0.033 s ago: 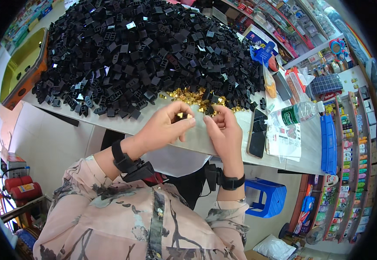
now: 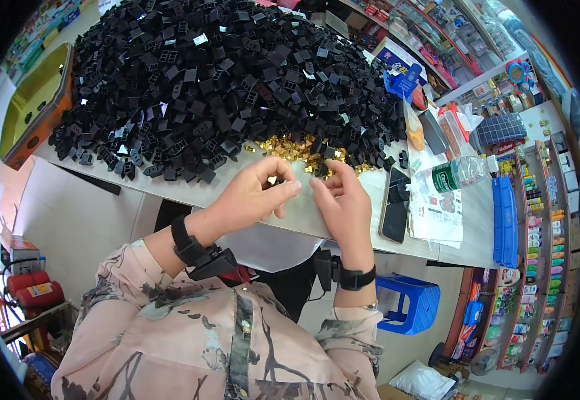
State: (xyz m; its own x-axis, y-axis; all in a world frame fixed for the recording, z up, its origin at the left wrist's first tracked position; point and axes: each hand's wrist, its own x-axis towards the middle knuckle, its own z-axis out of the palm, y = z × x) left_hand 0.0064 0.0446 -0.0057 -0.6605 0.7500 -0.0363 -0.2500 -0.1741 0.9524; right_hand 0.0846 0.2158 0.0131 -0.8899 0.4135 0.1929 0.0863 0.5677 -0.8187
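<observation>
My left hand (image 2: 253, 193) is above the table's front edge, fingers curled and thumb pressed toward the forefinger. A small shiny gold piece (image 2: 272, 180) shows partly between those fingers. Close by on the right, my right hand (image 2: 346, 203) is also curled, its thumb pointing at the left fingertips; whatever it may hold is hidden. The two hands are slightly apart. Just beyond them lies a scatter of small gold pieces (image 2: 296, 149). Behind these rises a large heap of small black plastic parts (image 2: 216, 87), some with square openings.
Right of my hands lie a phone (image 2: 395, 207), papers (image 2: 440, 223) and a plastic bottle (image 2: 456, 175) on its side. A blue tray (image 2: 505, 220) stands at the table's right end. An orange-yellow box (image 2: 36, 107) is at the left. Below the table is a blue stool (image 2: 410, 303).
The left thumb and fingertips have shifted, and less of the gold piece shows between them. The right thumb has moved slightly left. The heap and table things have stayed put.
</observation>
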